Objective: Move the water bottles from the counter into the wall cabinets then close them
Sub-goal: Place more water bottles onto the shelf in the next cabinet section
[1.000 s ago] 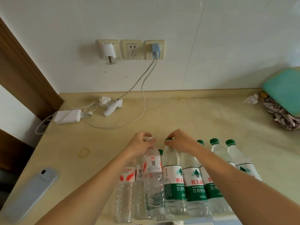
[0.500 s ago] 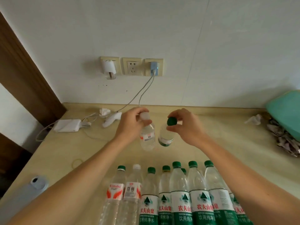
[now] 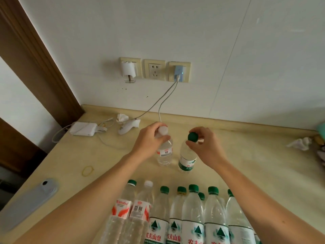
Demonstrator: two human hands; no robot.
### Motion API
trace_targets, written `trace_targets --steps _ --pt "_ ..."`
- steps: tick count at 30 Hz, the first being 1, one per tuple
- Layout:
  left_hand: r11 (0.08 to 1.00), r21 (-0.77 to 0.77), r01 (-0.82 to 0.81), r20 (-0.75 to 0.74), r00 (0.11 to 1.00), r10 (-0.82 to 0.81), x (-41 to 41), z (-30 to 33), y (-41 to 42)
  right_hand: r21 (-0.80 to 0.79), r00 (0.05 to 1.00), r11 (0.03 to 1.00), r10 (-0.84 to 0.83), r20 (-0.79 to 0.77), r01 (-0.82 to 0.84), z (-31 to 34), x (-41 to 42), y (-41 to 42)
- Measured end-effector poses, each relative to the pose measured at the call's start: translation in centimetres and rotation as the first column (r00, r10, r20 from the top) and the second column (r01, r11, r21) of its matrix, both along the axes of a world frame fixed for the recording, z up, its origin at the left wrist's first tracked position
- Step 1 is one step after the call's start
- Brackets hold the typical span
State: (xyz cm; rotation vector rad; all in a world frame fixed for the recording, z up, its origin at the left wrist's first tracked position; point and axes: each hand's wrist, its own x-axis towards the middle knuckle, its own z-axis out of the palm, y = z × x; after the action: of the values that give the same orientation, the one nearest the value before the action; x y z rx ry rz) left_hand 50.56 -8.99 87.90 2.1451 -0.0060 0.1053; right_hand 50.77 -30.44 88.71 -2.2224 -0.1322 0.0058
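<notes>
The left hand (image 3: 149, 138) pinches a clear white-capped plastic water bottle (image 3: 164, 152) at the neck; just right, the right hand (image 3: 204, 145) pinches a green-capped, green-labelled one (image 3: 186, 159), both lifted above the beige counter (image 3: 246, 166). Full, they should feel heavy and slick with thin, yielding walls, so the rigid neck is probably the safest hold.

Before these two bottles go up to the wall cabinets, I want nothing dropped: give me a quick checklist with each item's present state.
1. Left hand holds the white-capped bottle by its neck: ok.
2. Right hand pinches the green-capped bottle at its cap: ok, though a fingertip hold may slip.
3. Both caps on: ok.
4. Held bottles apart from the row of bottles at the counter's near edge: ok.
5. Charger cable behind the hands, not touching them: ok.
6. Cabinet doors open and shelf space free: cannot tell, the cabinets are out of view.
</notes>
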Motion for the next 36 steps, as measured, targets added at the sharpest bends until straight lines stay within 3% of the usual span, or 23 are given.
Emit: trace_targets --steps 5,12,20,27,32,36 --pt "0.999 -0.032 -0.023 -0.054 0.998 0.021 0.1 -2.3 -0.5 0.145 0.998 0.988 -0.050 -0.045 0.056 -1.9 -0.5 -0.2" --pt "0.980 -0.171 -0.101 -0.258 0.965 0.055 -1.2 -7.5 -0.6 0.142 0.919 0.989 0.029 -0.393 0.029 -6.8 -0.2 -0.5" --pt "0.948 -0.257 -0.188 -0.250 0.960 0.123 -0.2 -10.6 -0.9 0.273 0.880 0.954 0.019 -0.474 0.127 -9.0 0.8 -0.9" --pt "0.952 -0.297 -0.071 -0.165 0.986 0.022 0.1 -5.2 -0.2 0.416 0.927 0.878 -0.079 -0.366 0.238 -3.0 -0.4 -1.4" --pt "0.930 -0.351 0.106 0.020 0.994 -0.106 0.2 3.4 -0.9 0.449 0.975 0.869 -0.142 -0.174 0.206 4.3 -3.0 -1.3" --pt "0.894 -0.352 0.277 0.228 0.952 -0.205 -1.2 11.6 -1.9 0.463 0.988 0.878 -0.152 0.035 0.119 11.7 -6.2 -1.0"
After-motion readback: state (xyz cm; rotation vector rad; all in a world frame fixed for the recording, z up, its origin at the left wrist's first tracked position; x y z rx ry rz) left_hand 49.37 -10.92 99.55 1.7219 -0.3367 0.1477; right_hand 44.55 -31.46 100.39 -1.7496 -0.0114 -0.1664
